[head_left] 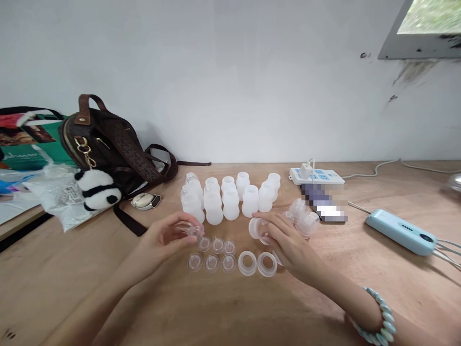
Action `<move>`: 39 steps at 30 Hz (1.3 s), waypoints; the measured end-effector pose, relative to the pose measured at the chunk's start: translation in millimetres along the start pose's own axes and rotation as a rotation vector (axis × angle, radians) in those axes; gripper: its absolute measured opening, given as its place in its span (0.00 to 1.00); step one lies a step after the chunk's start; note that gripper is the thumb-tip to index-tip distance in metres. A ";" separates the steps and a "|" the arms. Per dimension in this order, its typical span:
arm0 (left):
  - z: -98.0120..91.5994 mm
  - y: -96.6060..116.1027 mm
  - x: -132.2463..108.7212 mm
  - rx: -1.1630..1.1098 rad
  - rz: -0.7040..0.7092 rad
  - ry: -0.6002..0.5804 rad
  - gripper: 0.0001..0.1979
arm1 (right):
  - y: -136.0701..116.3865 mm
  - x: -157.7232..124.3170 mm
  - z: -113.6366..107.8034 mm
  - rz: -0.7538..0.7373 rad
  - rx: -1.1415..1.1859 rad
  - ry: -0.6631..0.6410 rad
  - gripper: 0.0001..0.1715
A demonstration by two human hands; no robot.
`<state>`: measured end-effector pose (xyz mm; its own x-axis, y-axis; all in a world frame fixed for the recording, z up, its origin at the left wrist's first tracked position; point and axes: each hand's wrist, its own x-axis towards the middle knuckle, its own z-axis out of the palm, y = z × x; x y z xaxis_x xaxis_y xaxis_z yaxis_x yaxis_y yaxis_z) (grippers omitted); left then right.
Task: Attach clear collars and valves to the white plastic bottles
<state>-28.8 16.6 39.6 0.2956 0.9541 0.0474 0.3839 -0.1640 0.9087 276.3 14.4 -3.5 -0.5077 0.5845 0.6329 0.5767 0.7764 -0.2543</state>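
Observation:
My left hand (166,239) is curled around a clear silicone teat (195,231), held just above the wooden table (223,307). My right hand (284,240) grips a translucent screw ring (256,228) between thumb and fingers. Below and between my hands lie several more clear teats (212,254) in two rows and two loose rings (257,263). Behind them stands a group of several small frosted white bottles (230,197). Clear dome caps (304,218) lie just right of my right hand.
A brown backpack (108,144) with a panda keychain (98,189) sits at the back left beside plastic bags (54,192). A white power strip (317,176), a blurred-out item (324,204) and a light blue device (399,230) with cables lie at the right.

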 end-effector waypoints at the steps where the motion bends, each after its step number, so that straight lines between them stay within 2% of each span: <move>1: 10.6 7.5 4.7 -0.132 -0.022 -0.028 0.12 | -1.7 -0.2 -2.4 0.010 0.052 0.037 0.12; 3: 36.9 18.8 15.0 -0.329 -0.041 -0.055 0.16 | -5.0 -2.5 -6.0 -0.010 0.143 0.111 0.10; 6: 76.8 26.0 26.9 -0.503 -0.046 -0.087 0.21 | -8.2 -8.7 -8.9 -0.059 0.257 0.205 0.08; 8: 95.9 26.6 29.9 -0.518 -0.045 -0.094 0.21 | -8.8 -12.2 -9.6 -0.061 0.269 0.245 0.14; 11: 109.3 24.3 28.7 -0.499 -0.042 -0.065 0.19 | -7.8 -13.8 -9.0 -0.070 0.168 0.216 0.24; 14: 110.2 19.5 26.1 -0.548 -0.019 -0.065 0.19 | -6.3 -11.7 -5.4 -0.087 0.090 0.145 0.24; 19: 108.0 9.9 23.1 -0.750 0.088 -0.192 0.21 | -6.5 -8.1 1.2 -0.031 0.098 0.124 0.21; 21: 109.3 7.8 21.7 -0.750 0.084 -0.194 0.20 | -6.8 -7.8 1.6 -0.029 0.102 0.108 0.20; 25: 111.4 8.8 19.6 -0.648 0.069 -0.104 0.16 | -5.9 -7.6 -1.9 -0.013 0.080 0.059 0.19; 29: 110.2 14.9 16.4 -0.496 0.118 -0.037 0.12 | -6.1 -6.1 -6.9 0.058 0.039 0.136 0.06; 35: 110.3 14.6 8.4 -0.233 0.163 -0.027 0.11 | -11.7 -4.7 -3.5 -0.017 0.050 0.020 0.13; 39: 109.3 10.2 8.0 -0.166 0.237 -0.047 0.18 | -14.7 -5.9 -2.3 0.058 0.186 0.019 0.18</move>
<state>73.0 -4.8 3.9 0.4018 0.8806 0.2511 0.1517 -0.3344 0.9301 272.3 -1.1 -1.9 -0.4634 0.6264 0.6268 0.4756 0.7726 -0.4205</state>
